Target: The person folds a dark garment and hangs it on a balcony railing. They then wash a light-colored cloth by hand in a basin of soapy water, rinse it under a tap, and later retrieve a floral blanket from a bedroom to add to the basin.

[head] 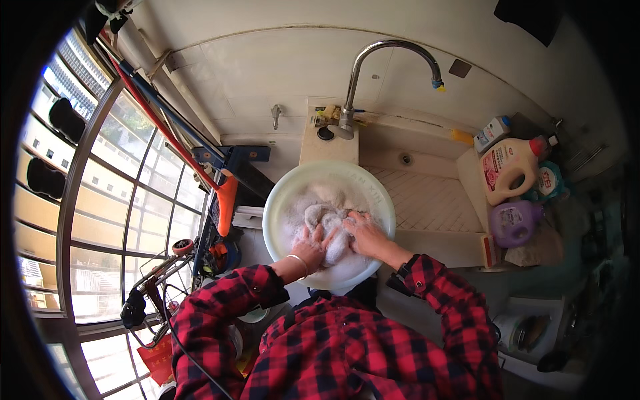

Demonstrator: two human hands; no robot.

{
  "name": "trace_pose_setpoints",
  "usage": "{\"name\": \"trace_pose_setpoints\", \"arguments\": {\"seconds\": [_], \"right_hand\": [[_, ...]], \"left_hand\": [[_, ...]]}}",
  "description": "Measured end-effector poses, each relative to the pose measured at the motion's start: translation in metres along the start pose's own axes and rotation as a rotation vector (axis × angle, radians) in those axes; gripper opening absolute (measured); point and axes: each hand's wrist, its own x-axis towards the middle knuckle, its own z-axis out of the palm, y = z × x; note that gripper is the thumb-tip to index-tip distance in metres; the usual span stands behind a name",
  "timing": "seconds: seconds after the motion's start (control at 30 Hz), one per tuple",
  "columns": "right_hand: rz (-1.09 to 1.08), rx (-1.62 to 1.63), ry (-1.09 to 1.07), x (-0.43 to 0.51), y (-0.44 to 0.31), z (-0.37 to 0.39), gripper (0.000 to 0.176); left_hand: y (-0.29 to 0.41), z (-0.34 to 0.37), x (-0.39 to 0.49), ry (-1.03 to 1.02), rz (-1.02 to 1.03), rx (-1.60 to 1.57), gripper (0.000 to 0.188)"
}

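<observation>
A pale plastic basin (273,200) holds sudsy water and a wet, light-coloured cloth (320,216), which lies bunched in the foam. My left hand (311,248) rests on the lower left of the cloth with its fingers spread; a bracelet circles that wrist. On the cloth's right side, my right hand (366,234) touches it with bent fingers, and foam hides part of the fingertips. Whether either hand grips the cloth cannot be made out. Behind the basin stands a chrome faucet (351,85), its curved spout over the sink.
To the right is a washing sink (430,200) with a ribbed slope and a drain (405,159). Detergent jugs, one cream (507,167) and one purple (511,223), stand on its right ledge. Long-handled tools (165,125) lean at the left beside a barred window (130,200) and a folded cart (160,285).
</observation>
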Motion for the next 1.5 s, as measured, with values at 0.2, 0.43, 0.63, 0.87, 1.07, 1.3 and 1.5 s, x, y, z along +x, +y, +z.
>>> {"name": "trace_pose_setpoints", "arguments": {"seconds": [0.2,0.43,0.63,0.87,1.07,1.3,1.5], "right_hand": [[0.093,-0.055,-0.241,0.033,0.016,0.013,0.056],[0.195,0.107,-0.34,0.071,0.042,0.027,0.036],[0.399,0.519,-0.151,0.045,0.031,-0.013,0.033],[0.114,0.216,0.144,0.049,0.036,-0.036,0.044],[0.201,0.002,-0.015,0.105,0.016,0.002,0.062],[0.118,0.218,-0.031,0.109,0.015,-0.031,0.032],[0.322,0.808,-0.056,0.052,-0.021,-0.146,0.028]], "left_hand": [[-0.007,-0.014,0.031,-0.146,-0.128,-0.128,0.106],[-0.044,0.007,0.076,-0.025,0.046,-0.277,0.061],[-0.065,0.008,0.078,0.082,-0.191,-0.273,0.042],[-0.026,0.012,-0.008,0.418,-0.075,-0.578,0.046],[0.017,0.016,-0.016,0.309,0.012,-0.067,0.054],[-0.007,0.018,-0.011,0.318,-0.075,-0.302,0.046],[-0.01,-0.003,-0.02,0.33,-0.028,-0.87,0.069]]}}
